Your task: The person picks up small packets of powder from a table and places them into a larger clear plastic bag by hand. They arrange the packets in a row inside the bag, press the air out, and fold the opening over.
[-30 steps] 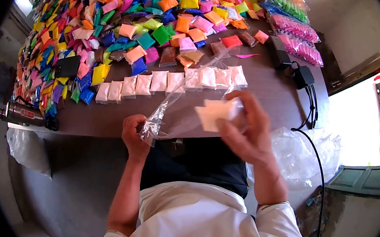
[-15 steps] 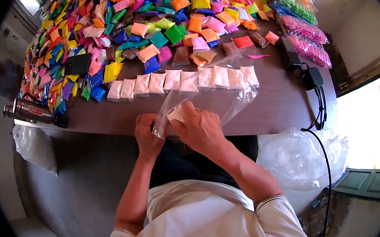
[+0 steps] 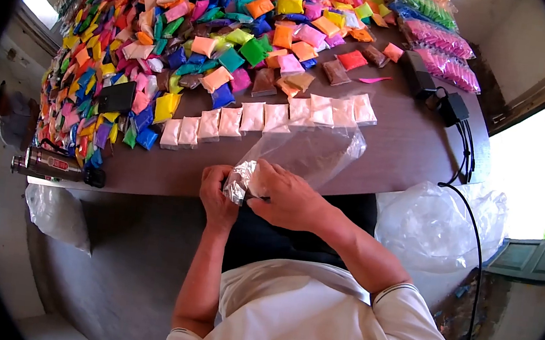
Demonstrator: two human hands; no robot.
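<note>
Brown table — both hands clutch a clear bag.

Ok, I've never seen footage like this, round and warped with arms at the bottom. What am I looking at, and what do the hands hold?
There is no machine here: a person wears one camera on the head, looking forward and down, and its wide lens bends the picture into a circle. The left hand and right hand meet at the near edge of a brown table and together grip the bunched end of a clear plastic bag, which stretches out over the table. Behind it runs a row of pale packets, then a big spread of coloured packets. A metal flask lies at the left edge, and a black adapter with its cable sits on the right.
</note>
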